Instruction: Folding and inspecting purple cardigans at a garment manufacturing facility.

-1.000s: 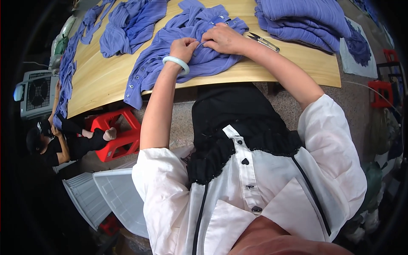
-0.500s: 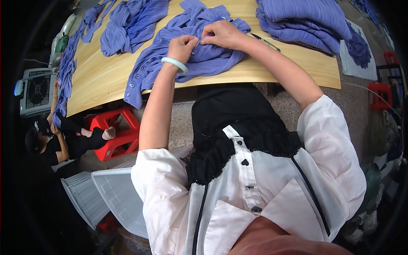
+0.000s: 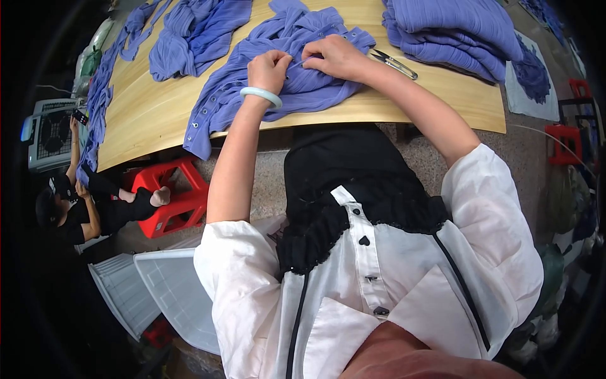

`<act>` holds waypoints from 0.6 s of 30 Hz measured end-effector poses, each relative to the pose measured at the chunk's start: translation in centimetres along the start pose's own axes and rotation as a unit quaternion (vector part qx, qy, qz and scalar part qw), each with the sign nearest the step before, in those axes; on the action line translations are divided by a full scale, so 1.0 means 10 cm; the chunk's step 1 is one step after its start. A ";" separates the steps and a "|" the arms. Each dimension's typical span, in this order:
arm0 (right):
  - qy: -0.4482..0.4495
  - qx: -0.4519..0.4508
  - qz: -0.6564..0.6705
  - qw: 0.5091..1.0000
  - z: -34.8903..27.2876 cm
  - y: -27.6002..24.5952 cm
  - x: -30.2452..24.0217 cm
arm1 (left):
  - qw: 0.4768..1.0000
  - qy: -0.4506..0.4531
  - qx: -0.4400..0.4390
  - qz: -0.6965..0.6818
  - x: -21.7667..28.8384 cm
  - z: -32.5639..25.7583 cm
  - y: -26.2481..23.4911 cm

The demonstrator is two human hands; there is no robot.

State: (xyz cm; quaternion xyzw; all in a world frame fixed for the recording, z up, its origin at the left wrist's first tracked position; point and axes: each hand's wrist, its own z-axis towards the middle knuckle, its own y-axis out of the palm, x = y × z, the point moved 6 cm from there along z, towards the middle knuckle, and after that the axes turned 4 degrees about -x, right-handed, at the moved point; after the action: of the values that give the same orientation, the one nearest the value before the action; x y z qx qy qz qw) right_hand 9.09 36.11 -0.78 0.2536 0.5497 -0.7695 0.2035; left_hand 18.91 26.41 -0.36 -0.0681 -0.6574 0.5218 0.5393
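Observation:
A blue-violet garment point(image 3: 249, 95) of crinkled cloth lies bunched on the wooden table in front of me. A row of round buttons runs down its edge at the left. Over its middle my left hand point(image 3: 267, 71) is closed in a pinch, a pale bangle on the wrist. What sits between its fingertips is too small to make out. My right hand point(image 3: 334, 58) faces it from the right, thumb and forefinger bent at the garment's cloth. A small gap separates the two hands. Thread snips point(image 3: 394, 64) lie beside my right wrist, blades toward the garment.
More blue-violet garments point(image 3: 189, 44) lie at the table's far left, and a thick folded stack point(image 3: 448, 35) at the right. Left of the table point(image 3: 145, 129), a person point(image 3: 69, 208) reclines near a red stool point(image 3: 173, 196), holding up a dark handheld device point(image 3: 80, 117). White plastic bins point(image 3: 167, 284) stand nearby.
My hands have drawn slightly apart, and the right forearm shifted so that more of the snips shows. The other person's raised hand now shows a dark device.

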 end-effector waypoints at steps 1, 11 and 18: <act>0.000 0.000 0.000 1.000 0.02 0.01 0.02 | 1.000 0.008 -0.009 0.007 0.04 -0.01 0.02; -0.004 0.034 0.002 0.999 0.04 -0.05 0.00 | 0.994 -0.018 -0.039 -0.105 -0.07 0.02 0.11; 0.032 0.008 0.072 0.997 0.06 0.00 0.14 | 0.987 -0.020 -0.067 -0.142 -0.10 0.04 0.14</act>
State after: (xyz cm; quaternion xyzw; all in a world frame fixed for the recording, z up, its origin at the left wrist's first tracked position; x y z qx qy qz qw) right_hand 7.95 35.52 -1.49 0.3184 0.5301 -0.7489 0.2383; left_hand 18.39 26.14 -2.07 0.0003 -0.7043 0.3965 0.5889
